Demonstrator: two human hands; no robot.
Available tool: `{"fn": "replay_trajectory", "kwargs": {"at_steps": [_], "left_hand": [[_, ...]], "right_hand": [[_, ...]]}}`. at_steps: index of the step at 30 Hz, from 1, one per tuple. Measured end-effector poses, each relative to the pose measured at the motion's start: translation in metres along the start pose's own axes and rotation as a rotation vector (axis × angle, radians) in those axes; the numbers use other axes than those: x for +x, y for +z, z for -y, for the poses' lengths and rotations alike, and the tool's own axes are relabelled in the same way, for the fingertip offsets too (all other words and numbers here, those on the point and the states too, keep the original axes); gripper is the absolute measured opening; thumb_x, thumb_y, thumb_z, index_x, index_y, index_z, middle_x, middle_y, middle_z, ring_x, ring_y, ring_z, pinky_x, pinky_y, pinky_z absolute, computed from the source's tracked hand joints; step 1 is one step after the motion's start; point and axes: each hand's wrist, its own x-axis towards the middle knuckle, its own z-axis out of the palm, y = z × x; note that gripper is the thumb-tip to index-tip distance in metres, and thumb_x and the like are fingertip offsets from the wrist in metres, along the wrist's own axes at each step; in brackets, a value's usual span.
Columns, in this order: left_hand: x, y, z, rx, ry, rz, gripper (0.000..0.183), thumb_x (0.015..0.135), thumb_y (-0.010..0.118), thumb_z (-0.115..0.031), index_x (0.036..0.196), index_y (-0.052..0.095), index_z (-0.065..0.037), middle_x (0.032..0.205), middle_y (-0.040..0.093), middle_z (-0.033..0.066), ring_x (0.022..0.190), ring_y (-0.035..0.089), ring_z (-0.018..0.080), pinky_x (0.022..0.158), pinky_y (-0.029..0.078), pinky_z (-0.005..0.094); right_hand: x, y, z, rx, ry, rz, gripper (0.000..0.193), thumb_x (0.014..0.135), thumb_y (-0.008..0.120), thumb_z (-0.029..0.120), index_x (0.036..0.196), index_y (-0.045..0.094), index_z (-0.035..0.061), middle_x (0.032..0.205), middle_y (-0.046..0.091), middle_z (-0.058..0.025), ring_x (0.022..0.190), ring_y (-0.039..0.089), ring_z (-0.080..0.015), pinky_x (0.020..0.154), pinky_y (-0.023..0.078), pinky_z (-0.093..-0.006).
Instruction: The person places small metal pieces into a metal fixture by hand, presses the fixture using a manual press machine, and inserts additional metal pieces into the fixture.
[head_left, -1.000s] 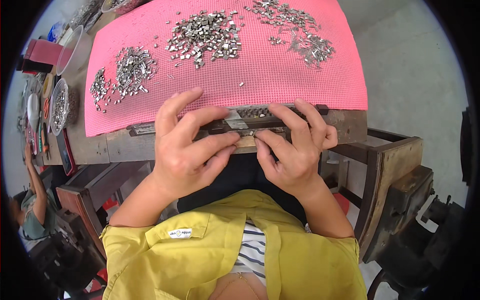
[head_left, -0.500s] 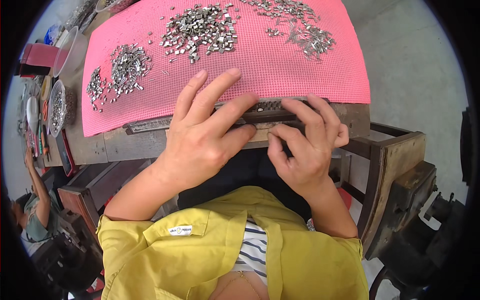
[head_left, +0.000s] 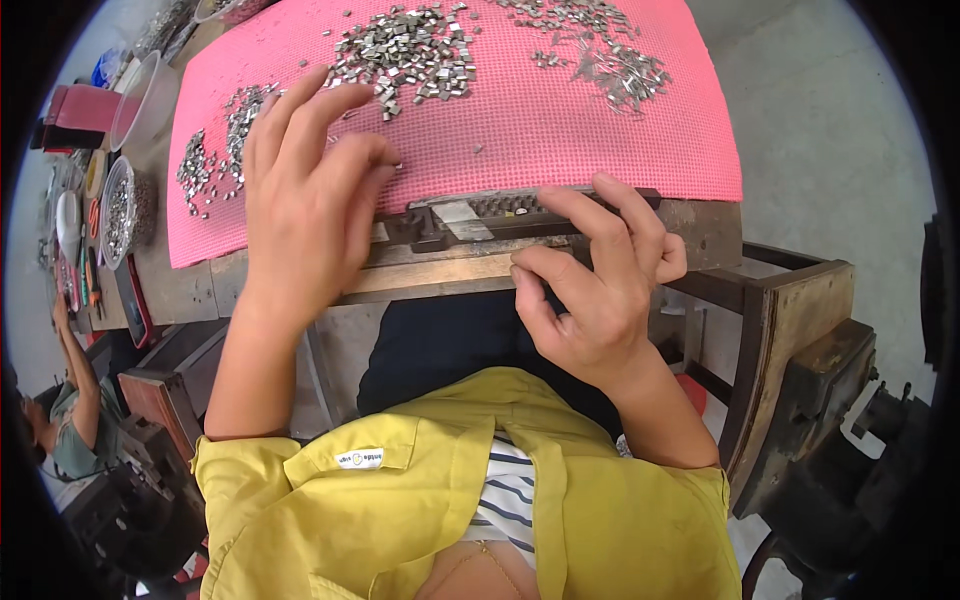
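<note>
My left hand (head_left: 305, 190) is raised over the left part of the pink mat, beside the piles of small metal pieces. Its thumb and index finger are pinched together, with a tiny glint at the tips that I cannot make out. At the mat's near edge lies a long dark metal bar-shaped fixture (head_left: 520, 228) with a row of small slots and a pale metal strip (head_left: 462, 220) across it. My right hand (head_left: 605, 285) is at this fixture, middle and ring fingers reaching over it. Its thumb and index finger close together at the near side; anything between them is hidden.
The pink mat (head_left: 560, 150) carries square metal bits (head_left: 405, 55), thin pins (head_left: 630, 78) and small pieces (head_left: 195, 170). Plastic tubs (head_left: 125, 210) and hand tools line the left side. A wooden stand with a black machine (head_left: 800, 400) is at right; another person (head_left: 80, 410) sits far left.
My left hand has moved off the fixture, left and away over the mat, uncovering the fixture's middle and the pale strip. My right hand has shifted slightly left.
</note>
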Motion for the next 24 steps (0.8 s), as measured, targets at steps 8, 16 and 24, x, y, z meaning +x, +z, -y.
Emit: {"fn": "replay_trajectory", "kwargs": {"at_steps": [8,16,24], "left_hand": [[-0.002,-0.001,0.034,-0.324,-0.193,0.179,0.013,0.079,0.080,-0.005,0.092,0.079,-0.008,0.131,0.068,0.0082,0.144,0.046,0.0372,0.117,0.037,0.0484],[-0.008,-0.002,0.033,-0.342,-0.269,0.076,0.015,0.076,0.083,-0.012,0.091,0.082,-0.011,0.122,0.071,0.0073,0.138,0.051,0.0364,0.114,0.040,0.0481],[-0.009,0.001,0.030,-0.327,-0.264,0.023,0.012,0.073,0.083,-0.014,0.084,0.079,-0.009,0.110,0.069,0.0055,0.119,0.057,0.0306,0.103,0.044,0.0459]], "right_hand": [[0.050,-0.014,0.004,-0.046,-0.042,0.014,0.018,0.072,0.082,0.011,0.087,0.076,0.0191,0.116,0.071,0.0035,0.128,0.056,-0.0284,0.101,0.028,-0.0420],[0.098,0.019,0.007,0.123,-0.158,0.199,0.007,0.080,0.080,0.016,0.084,0.075,0.0139,0.097,0.070,0.0048,0.107,0.060,-0.0191,0.094,0.028,-0.0427],[0.108,0.056,0.019,0.141,-0.207,0.199,0.004,0.081,0.075,0.012,0.078,0.072,0.0111,0.092,0.066,0.0005,0.106,0.057,-0.0242,0.090,0.030,-0.0486]]}}
